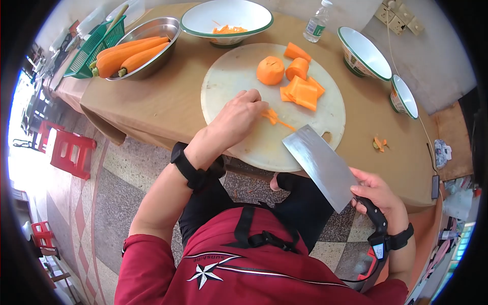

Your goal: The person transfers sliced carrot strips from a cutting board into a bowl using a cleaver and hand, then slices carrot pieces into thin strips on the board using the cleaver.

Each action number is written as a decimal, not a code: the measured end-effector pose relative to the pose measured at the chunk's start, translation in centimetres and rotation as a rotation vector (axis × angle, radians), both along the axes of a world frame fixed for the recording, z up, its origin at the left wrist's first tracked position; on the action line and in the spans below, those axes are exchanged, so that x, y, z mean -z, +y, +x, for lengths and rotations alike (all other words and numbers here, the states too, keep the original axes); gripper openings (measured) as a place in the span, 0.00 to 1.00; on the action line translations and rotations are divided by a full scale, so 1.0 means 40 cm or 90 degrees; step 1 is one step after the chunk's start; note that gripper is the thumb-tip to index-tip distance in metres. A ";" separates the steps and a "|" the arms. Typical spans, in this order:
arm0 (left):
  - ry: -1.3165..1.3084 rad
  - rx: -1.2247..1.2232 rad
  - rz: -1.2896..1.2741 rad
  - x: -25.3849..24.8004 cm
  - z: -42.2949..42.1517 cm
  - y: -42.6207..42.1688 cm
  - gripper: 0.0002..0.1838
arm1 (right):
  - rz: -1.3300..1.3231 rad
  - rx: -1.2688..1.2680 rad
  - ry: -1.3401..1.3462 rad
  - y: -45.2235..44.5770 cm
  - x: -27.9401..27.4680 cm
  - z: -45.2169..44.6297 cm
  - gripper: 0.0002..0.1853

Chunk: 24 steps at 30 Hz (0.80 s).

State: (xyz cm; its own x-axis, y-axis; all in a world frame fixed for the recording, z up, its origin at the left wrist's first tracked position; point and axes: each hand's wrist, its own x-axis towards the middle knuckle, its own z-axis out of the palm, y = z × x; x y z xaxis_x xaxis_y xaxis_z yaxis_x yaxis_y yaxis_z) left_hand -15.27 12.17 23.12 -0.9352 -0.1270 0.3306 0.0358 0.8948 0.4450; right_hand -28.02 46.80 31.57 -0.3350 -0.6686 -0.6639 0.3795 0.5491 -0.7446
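My right hand (378, 194) grips a cleaver (323, 165) by its black handle. The broad blade lies tilted over the near right edge of a round white cutting board (229, 66). On the board, my left hand (239, 116) is closed, with its fingertips on a small bunch of carrot strips (270, 117). Beyond the strips sit a pile of flat carrot slices (302, 95), a thick round carrot chunk (270, 70), a shorter chunk (297, 68) and a wedge-like piece (297, 52). What lies beneath my left fingers is partly hidden.
Peeled carrots (129, 55) rest in a metal bowl (170, 48) beside a green basket (91, 53). A white bowl (195, 20) holds carrot shreds. At right are a bottle (315, 25), two bowls (363, 51) and carrot scraps (379, 144). A red stool (71, 152) stands left.
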 end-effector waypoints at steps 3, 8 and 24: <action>-0.001 0.015 0.022 -0.003 -0.009 0.002 0.13 | -0.007 -0.043 -0.015 -0.032 0.007 -0.015 0.30; -0.027 0.023 0.067 -0.018 -0.024 0.008 0.11 | -0.014 -0.090 0.001 -0.077 0.017 -0.023 0.30; 0.071 0.017 0.077 -0.040 0.019 0.039 0.14 | -0.074 -0.056 0.022 -0.114 0.101 0.024 0.31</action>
